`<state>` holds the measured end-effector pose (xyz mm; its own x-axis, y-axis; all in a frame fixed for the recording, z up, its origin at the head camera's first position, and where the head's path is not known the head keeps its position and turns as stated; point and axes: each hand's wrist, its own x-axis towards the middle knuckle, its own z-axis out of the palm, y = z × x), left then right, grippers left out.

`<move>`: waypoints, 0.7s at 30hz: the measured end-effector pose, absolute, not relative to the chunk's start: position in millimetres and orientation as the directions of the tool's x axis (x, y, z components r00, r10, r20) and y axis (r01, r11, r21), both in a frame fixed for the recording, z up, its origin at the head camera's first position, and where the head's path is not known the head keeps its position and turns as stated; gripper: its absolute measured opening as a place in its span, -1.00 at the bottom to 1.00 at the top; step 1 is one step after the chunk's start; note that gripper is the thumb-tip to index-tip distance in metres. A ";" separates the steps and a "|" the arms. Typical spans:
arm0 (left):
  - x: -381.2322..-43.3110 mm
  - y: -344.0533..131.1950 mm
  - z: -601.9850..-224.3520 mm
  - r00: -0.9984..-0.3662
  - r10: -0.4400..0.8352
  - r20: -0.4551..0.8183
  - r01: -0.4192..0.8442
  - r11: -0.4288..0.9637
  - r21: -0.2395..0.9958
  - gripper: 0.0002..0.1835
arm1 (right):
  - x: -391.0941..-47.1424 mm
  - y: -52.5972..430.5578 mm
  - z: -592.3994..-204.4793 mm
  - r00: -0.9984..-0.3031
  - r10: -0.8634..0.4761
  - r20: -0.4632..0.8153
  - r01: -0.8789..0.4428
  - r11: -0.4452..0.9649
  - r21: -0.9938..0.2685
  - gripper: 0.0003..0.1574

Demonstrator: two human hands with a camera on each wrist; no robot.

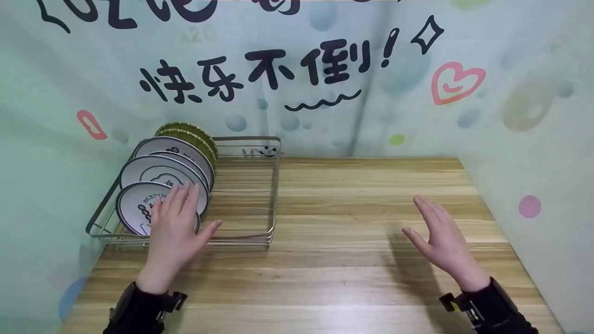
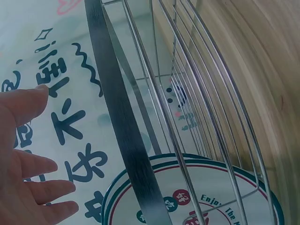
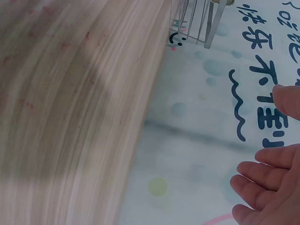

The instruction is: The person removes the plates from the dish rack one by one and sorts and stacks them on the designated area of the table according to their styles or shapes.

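My left hand (image 1: pixel 175 227) is above the front of a metal wire rack (image 1: pixel 277 185), fingers extended and thumb spread out to the right. In the head view it overlaps the frontmost white plate (image 1: pixel 134 204), which has a dark rim and printed writing. Behind that plate several more white plates (image 1: pixel 139 167) lean in a row, with green scallop-edged plates (image 1: pixel 181 125) at the back. In the left wrist view the fingers hold nothing, and the printed plate (image 2: pixel 164 187) shows through the wires. My right hand (image 1: pixel 441 236) hovers over the right side of the table, fingers extended, holding nothing.
The rack stands at the left of a wood-grain table (image 1: pixel 334 269), its right part bare of plates. A printed cloth (image 1: pixel 325 120) with writing and coloured spots hangs behind and along both sides. Dark wrist straps (image 1: pixel 492 306) circle both wrists.
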<state>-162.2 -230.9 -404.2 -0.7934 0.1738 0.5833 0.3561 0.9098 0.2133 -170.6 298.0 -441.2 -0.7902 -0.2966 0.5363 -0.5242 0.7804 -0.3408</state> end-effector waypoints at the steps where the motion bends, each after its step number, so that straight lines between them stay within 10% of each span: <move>1: -163.3 -231.9 -403.5 -0.794 0.172 0.583 0.354 0.910 0.214 -0.05 | -171.1 298.1 -442.2 -0.790 -0.296 0.538 -0.525 0.779 -0.342 -0.06; 21: -178.8 -243.3 -390.0 -0.815 0.150 0.559 0.332 0.912 0.240 -0.15 | -176.0 300.5 -454.5 -0.806 -0.270 0.527 -0.503 0.783 -0.367 -0.17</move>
